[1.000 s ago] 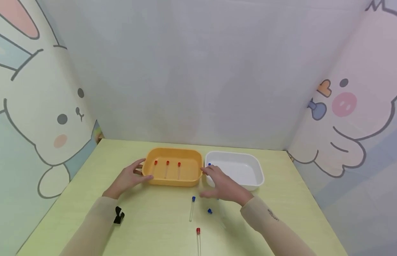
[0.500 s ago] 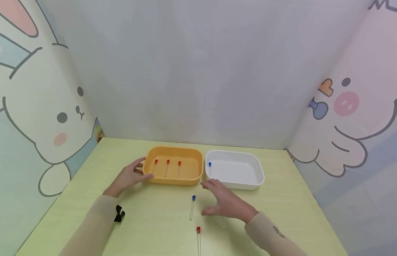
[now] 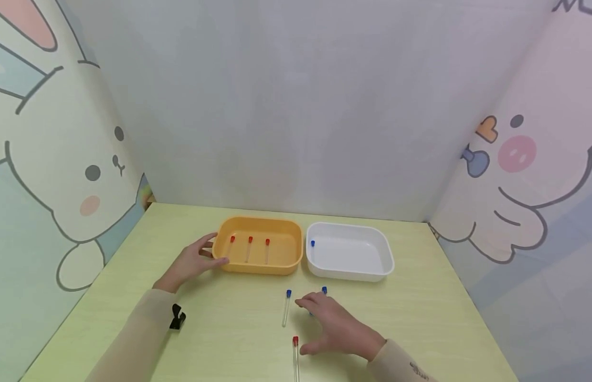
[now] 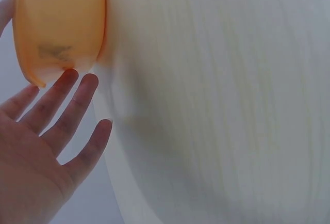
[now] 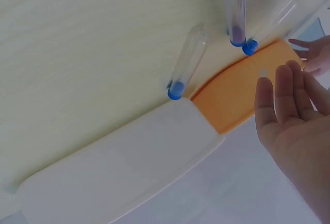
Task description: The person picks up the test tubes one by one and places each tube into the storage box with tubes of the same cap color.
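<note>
My left hand [image 3: 188,265] rests against the left end of the orange tray [image 3: 258,269], its fingers spread and fairly straight in the left wrist view. Three red-capped test tubes lie inside that tray. My right hand [image 3: 336,329] is over the table with fingers apart and nothing between them. Just left of it lies a blue-capped test tube [image 3: 286,309], and below that a red-capped test tube [image 3: 296,354]. Two more blue-capped tubes are partly covered by the right hand in the head view; the right wrist view shows one test tube [image 5: 190,59] near the white tray.
The white tray [image 3: 350,276] stands right of the orange one, with a blue-capped tube [image 3: 312,244] at its left side. A small black clip-like object [image 3: 177,318] is beside the left sleeve. A printed curtain [image 3: 296,106] closes off the back and sides.
My right hand has moved from beside the trays back toward the near side, over the loose tubes. The left hand has stayed at the orange tray.
</note>
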A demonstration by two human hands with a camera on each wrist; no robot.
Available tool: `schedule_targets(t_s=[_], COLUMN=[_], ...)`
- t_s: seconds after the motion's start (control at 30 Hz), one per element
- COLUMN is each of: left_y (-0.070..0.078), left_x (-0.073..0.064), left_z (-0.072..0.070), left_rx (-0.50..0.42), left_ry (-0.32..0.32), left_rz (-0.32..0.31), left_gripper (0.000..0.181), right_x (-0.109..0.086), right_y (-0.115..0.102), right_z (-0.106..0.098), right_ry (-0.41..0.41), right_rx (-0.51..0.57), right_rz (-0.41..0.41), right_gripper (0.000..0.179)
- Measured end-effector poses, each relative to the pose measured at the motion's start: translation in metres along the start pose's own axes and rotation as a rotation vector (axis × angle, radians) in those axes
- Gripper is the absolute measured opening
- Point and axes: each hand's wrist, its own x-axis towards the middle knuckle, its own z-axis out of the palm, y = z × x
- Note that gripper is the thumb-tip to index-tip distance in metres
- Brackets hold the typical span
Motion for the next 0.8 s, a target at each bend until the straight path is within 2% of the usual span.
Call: schedule_targets(t_s=[0.3,0.6,0.8], left_y=[0.000,0.000,0.000], left_x=[-0.001,0.000,0.000], left_z=[0.000,0.000,0.000], left_rx=[0.005,0.023,0.029], left_ry=[-0.001,0.002,0.003], left_rz=[-0.011,-0.002,0.009], left_gripper=[0.098,0.101,0.098], right_x=[-0.014,-0.018,-0.019], right_y=[-0.002,-0.010,-0.012], right_z=[0.021,0.036,0.042], right_ry=[0.116,0.072,0.071], right_rx=[-0.163,-0.238,-0.278], right_rz=[-0.167,-0.148,-0.173], right_gripper=[0.091,0.090,0.086])
